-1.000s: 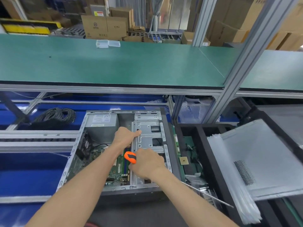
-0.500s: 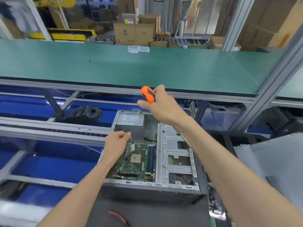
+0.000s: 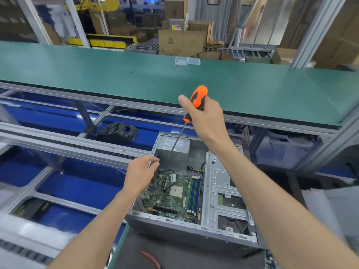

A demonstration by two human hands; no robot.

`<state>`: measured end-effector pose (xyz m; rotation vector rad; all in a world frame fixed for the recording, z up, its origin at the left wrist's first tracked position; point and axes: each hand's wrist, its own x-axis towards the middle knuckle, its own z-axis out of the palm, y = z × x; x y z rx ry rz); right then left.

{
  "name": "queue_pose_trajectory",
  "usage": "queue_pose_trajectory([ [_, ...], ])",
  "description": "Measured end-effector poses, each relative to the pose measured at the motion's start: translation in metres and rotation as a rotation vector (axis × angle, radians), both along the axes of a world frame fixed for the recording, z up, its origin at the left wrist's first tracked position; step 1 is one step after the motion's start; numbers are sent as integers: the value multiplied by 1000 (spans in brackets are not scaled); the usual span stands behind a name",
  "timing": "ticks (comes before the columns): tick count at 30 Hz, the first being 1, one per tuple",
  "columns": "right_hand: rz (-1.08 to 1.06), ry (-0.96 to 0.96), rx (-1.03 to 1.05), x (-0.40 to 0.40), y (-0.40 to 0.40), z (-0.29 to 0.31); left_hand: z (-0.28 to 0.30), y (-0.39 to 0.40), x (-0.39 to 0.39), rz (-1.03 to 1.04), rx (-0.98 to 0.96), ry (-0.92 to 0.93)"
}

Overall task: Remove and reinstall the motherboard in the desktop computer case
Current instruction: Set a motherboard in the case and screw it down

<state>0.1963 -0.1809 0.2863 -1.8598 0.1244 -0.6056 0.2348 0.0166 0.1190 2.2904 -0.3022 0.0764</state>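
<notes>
Two hands busy: your right hand grips the screwdriver, your left hand curls, seemingly pinching its tip. Motherboard sits inside the case (thin, fragile); lift by edges.

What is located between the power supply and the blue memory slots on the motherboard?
In the head view, black and yellow cables cross between the power supply and the memory slots.

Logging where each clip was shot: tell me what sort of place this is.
Probably a factory assembly or repair line: a long green workbench, stacked cardboard boxes behind it, and an opened computer case at the workstation.
</notes>
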Motion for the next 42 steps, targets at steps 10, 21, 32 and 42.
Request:
queue_pose_trajectory([
  [10,44,-26,-296,31,11,-49,12,-27,38,-71,-111,21],
  [21,122,15,-421,70,12,-79,1,-38,65,-54,-39,36],
  [32,168,57,-417,81,18,-95,-20,-34,71,-4,-1,-2],
  [42,183,46,-437,82,20,-91,-20,-35,71,4,-30,9],
])
